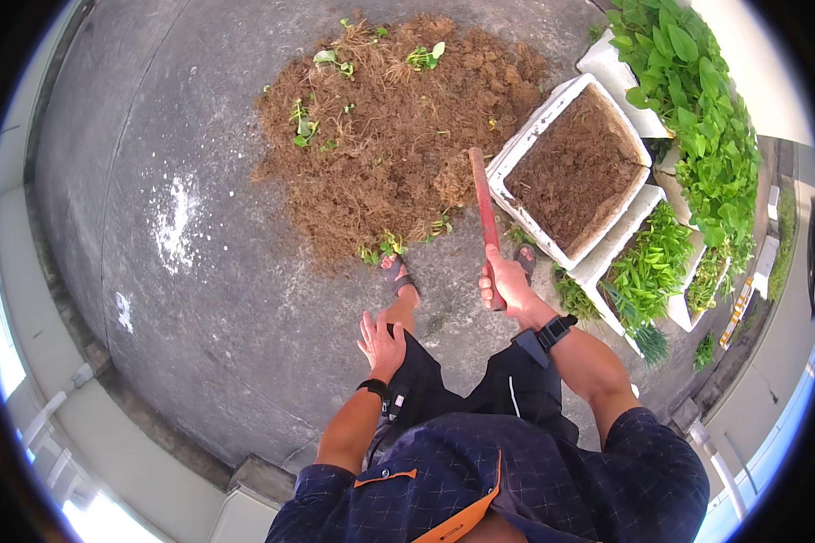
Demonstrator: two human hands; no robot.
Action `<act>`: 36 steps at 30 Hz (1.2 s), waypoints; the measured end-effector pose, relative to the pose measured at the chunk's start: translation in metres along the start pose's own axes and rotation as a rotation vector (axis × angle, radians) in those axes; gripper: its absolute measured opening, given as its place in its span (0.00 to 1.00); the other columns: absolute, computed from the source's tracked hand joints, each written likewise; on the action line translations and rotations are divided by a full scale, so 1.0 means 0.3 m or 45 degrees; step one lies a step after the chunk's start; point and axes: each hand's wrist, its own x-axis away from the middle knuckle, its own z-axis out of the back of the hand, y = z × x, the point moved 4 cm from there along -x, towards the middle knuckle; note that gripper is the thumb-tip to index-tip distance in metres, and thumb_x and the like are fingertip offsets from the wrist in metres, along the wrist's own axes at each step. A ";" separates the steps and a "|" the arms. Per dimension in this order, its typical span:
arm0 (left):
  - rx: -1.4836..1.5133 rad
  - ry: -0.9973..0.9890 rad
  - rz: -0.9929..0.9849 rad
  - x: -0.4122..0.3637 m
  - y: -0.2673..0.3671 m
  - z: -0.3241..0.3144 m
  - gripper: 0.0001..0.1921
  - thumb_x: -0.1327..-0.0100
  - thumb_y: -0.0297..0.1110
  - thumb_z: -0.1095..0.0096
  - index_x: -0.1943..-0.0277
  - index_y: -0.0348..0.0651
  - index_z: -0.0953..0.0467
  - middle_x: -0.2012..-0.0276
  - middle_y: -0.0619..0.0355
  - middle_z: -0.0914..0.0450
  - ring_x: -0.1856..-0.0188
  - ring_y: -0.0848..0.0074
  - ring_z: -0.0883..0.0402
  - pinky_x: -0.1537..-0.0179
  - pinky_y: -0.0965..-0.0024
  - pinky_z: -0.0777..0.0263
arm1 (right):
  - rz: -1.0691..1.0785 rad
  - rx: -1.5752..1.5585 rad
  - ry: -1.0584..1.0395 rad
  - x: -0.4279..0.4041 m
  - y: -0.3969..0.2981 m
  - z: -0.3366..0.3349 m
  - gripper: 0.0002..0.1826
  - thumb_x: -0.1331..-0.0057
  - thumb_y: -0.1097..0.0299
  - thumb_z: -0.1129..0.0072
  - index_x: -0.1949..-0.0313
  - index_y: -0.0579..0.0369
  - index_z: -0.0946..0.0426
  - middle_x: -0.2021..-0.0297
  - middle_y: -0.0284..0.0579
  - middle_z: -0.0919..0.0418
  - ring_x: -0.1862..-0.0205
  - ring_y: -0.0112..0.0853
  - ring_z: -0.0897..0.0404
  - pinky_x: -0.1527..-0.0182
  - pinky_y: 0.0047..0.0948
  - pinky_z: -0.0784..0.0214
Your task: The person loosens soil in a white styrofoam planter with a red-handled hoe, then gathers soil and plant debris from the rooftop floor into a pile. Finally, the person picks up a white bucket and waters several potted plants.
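Note:
My right hand (509, 279) is wrapped around the lower end of a red tool handle (483, 197). The handle reaches forward between the soil heap and the white foam box; I cannot make out a tool head at its far end. My left hand (384, 345) lies on my left knee, fingers apart, holding nothing. Before my feet spreads a heap of loose brown soil (380, 156) mixed with dry roots and a few uprooted green plants (424, 58). Right of the handle, the white foam box (531, 148) is partly filled with brown soil (574, 170).
Leafy plants (699, 115) grow in foam planters (625, 85) along the right. Another planter of greens (652, 251) sits beside the soil box. White powder (176, 224) marks the concrete floor (244, 332) at left. Low walls (109, 421) curve around the edges.

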 end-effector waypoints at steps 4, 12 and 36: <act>0.188 0.020 0.094 0.114 -0.154 0.100 0.32 0.26 0.51 0.43 0.24 0.50 0.35 0.19 0.40 0.51 0.17 0.46 0.53 0.25 0.29 0.55 | 0.432 0.794 0.078 0.031 0.006 -0.287 0.29 0.24 0.41 0.44 0.68 0.58 0.25 0.80 0.44 0.23 0.82 0.36 0.21 0.77 0.39 0.29; 0.351 0.038 0.097 0.276 -0.464 0.244 0.31 0.28 0.48 0.40 0.27 0.46 0.32 0.21 0.36 0.45 0.21 0.44 0.43 0.25 0.41 0.44 | 1.291 1.336 0.076 0.275 -0.016 -0.620 0.27 0.26 0.45 0.41 0.61 0.63 0.21 0.74 0.61 0.18 0.69 0.57 0.16 0.65 0.50 0.26; 0.545 -0.067 -0.022 0.782 -0.641 0.148 0.15 0.43 0.44 0.28 0.54 0.52 0.11 0.25 0.35 0.36 0.22 0.45 0.40 0.24 0.53 0.39 | 1.407 0.932 -0.208 0.856 -0.144 -0.445 0.25 0.24 0.45 0.41 0.65 0.58 0.22 0.79 0.30 0.27 0.78 0.22 0.28 0.74 0.31 0.36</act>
